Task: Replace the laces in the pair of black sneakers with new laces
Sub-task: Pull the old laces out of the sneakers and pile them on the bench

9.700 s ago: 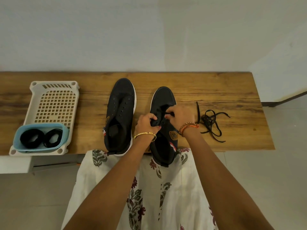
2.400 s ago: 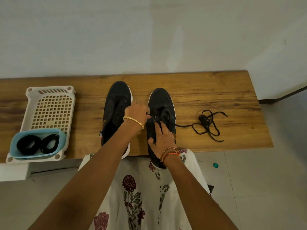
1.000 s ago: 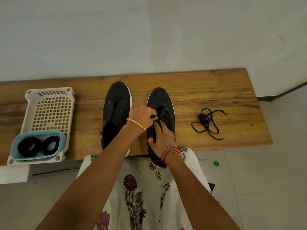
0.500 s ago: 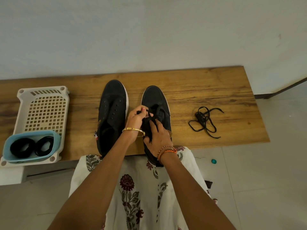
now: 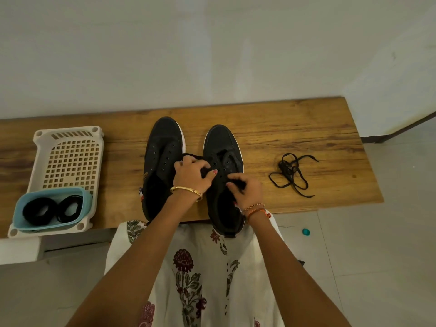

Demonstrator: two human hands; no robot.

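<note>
On the left of the wooden bench sits a white basket with a blue tub holding two black lace rolls. Next comes the left sneaker, with bare holes. The left hand reaches between the shoes, its fingers curled round a black lace. The right hand rests on the right sneaker, fingertips pinching the lace there. A loose old lace lies farther right.

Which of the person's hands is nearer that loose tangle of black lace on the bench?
The right hand. It sits on the right sneaker, beside the loose lace; the left hand is farther off, between the two sneakers.
</note>
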